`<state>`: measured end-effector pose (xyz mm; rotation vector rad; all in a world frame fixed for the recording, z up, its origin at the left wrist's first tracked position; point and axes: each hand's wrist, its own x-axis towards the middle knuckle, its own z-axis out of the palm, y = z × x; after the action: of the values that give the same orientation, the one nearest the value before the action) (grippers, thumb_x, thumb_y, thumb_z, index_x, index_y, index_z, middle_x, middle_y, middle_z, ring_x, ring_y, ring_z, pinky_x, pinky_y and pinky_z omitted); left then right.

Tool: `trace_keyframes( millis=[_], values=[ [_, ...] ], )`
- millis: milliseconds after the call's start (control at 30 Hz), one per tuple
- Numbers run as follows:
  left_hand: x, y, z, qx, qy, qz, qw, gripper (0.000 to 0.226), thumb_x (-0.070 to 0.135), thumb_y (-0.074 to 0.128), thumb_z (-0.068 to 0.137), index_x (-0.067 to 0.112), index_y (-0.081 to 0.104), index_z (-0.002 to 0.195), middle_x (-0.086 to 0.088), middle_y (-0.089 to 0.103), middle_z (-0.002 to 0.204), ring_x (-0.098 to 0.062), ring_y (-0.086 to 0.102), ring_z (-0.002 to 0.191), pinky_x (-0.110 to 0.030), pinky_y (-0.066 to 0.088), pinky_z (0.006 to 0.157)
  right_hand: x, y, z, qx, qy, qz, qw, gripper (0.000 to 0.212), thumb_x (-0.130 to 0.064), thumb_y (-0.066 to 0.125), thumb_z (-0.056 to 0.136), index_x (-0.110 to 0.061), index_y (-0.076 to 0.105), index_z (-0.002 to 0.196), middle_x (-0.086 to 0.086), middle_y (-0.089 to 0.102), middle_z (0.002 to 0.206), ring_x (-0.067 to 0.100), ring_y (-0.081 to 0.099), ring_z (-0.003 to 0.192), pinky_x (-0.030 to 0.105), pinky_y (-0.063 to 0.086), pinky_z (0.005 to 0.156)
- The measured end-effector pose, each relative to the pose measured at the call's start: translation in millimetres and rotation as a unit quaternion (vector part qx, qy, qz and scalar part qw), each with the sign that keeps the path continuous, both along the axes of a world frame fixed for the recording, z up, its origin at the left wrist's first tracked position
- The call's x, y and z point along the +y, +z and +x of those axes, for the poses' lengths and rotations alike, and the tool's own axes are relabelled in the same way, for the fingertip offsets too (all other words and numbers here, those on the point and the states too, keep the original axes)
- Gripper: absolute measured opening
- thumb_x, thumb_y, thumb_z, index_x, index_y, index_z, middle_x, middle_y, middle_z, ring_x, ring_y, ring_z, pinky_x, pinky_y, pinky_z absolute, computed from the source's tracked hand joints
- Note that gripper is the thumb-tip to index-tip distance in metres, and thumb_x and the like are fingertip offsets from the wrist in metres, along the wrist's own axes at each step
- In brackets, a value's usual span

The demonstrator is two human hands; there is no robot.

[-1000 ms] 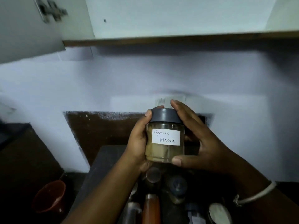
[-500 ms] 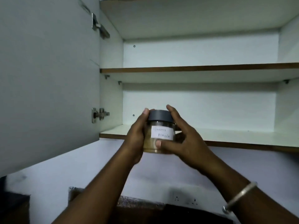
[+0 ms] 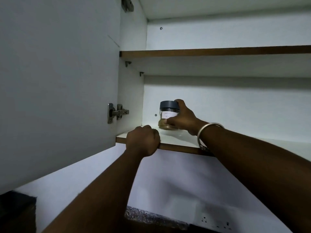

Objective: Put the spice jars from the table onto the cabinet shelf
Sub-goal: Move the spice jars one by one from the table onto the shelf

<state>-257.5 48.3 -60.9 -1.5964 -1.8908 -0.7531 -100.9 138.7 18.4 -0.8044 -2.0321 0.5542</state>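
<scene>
- Spice jar [image 3: 168, 118]: we judge it light enough for one hand, but stiff, smooth-walled and breakable, so it could slip from a loose pinch. The safest hold is around the body, not by the lid alone.
- We see a squat, clear, round jar, upright, with a dark grey lid [image 3: 168, 104], a white handwritten label [image 3: 168, 114] too blurred to read, and brown powder in its lower part.
- It is at the left end of the lower cabinet shelf [image 3: 178, 141], near the side wall. We cannot tell whether its base has touched down.
- The right hand [image 3: 184, 120], a metal bangle [image 3: 208, 130] at its wrist, is clamped around the jar's right side, thumb across the front.
- The left hand [image 3: 143, 140] curls its fingers together over the shelf's front edge, just beside the jar.
- The cabinet door [image 3: 58, 81] stands open on the left.
</scene>
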Motion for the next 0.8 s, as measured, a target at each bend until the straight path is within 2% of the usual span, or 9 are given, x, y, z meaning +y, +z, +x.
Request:
trace_keyframes(
  millis=[133, 300, 533, 600, 667, 733, 800],
  values=[
    [9, -5, -6, 0.033, 0.012, 0.039, 0.999, 0.045, 0.042, 0.031, 0.1, 0.025, 0.073, 0.098, 0.003, 0.067, 0.1, -0.026, 0.063, 0.095, -0.031, 0.037, 0.065, 47, 4, -56, -0.08, -0.025, 0.017, 0.996, 0.08, -0.018, 0.087, 0.075, -0.017, 0.036, 0.137, 0.01, 0.059, 0.121, 0.032, 0.063, 0.111, 0.042, 0.055, 0.094],
    [11, -7, -8, 0.049, 0.015, 0.077, 0.996, 0.042, 0.044, 0.035, 0.099, 0.026, 0.073, 0.098, 0.003, 0.069, 0.102, -0.023, 0.063, 0.092, -0.029, 0.029, 0.063, 71, -3, -111, -0.115, -0.025, 0.056, 0.991, 0.075, -0.019, 0.084, 0.079, -0.006, 0.033, 0.133, 0.017, 0.061, 0.124, 0.035, 0.063, 0.113, 0.047, 0.052, 0.098],
    [10, -7, -8, 0.068, 0.006, 0.082, 0.994, 0.043, 0.043, 0.035, 0.099, 0.024, 0.073, 0.089, 0.003, 0.067, 0.101, -0.025, 0.062, 0.091, -0.03, 0.028, 0.061, 81, -4, -138, -0.211, -0.035, 0.089, 0.973, 0.082, -0.016, 0.075, 0.088, -0.001, 0.02, 0.146, 0.023, 0.052, 0.134, 0.039, 0.059, 0.121, 0.033, 0.042, 0.087],
    [10, -6, -7, 0.059, 0.002, 0.082, 0.995, 0.042, 0.042, 0.036, 0.099, 0.024, 0.073, 0.089, 0.003, 0.067, 0.101, -0.025, 0.062, 0.09, -0.03, 0.027, 0.061, 80, -7, -135, -0.216, -0.036, 0.083, 0.972, 0.097, -0.021, 0.075, 0.089, -0.006, 0.007, 0.156, 0.023, 0.051, 0.14, 0.04, 0.057, 0.126, 0.036, 0.043, 0.097],
    [9, -6, -7, 0.048, -0.003, 0.082, 0.995, 0.041, 0.042, 0.037, 0.099, 0.025, 0.073, 0.091, 0.003, 0.067, 0.1, -0.023, 0.062, 0.088, -0.03, 0.027, 0.06, 76, -11, -131, -0.21, -0.027, 0.058, 0.976, 0.116, -0.025, 0.074, 0.091, -0.014, -0.018, 0.16, 0.024, 0.049, 0.147, 0.041, 0.054, 0.131, 0.037, 0.04, 0.108],
    [7, -5, -6, 0.044, -0.003, 0.082, 0.996, 0.04, 0.042, 0.038, 0.098, 0.023, 0.072, 0.09, 0.003, 0.068, 0.098, -0.023, 0.063, 0.087, -0.03, 0.028, 0.06, 70, -13, -127, -0.201, -0.024, 0.033, 0.979, 0.127, -0.027, 0.075, 0.091, -0.018, -0.035, 0.154, 0.025, 0.05, 0.148, 0.04, 0.056, 0.13, 0.037, 0.039, 0.109],
    [7, -4, -7, 0.04, -0.004, 0.082, 0.996, 0.04, 0.041, 0.038, 0.097, 0.021, 0.07, 0.087, 0.0, 0.069, 0.094, -0.026, 0.064, 0.085, -0.03, 0.03, 0.06, 66, -9, -120, -0.179, -0.02, -0.037, 0.983, 0.133, -0.024, 0.078, 0.089, -0.018, -0.039, 0.151, 0.024, 0.049, 0.148, 0.04, 0.057, 0.128, 0.04, 0.045, 0.103]
  ],
)
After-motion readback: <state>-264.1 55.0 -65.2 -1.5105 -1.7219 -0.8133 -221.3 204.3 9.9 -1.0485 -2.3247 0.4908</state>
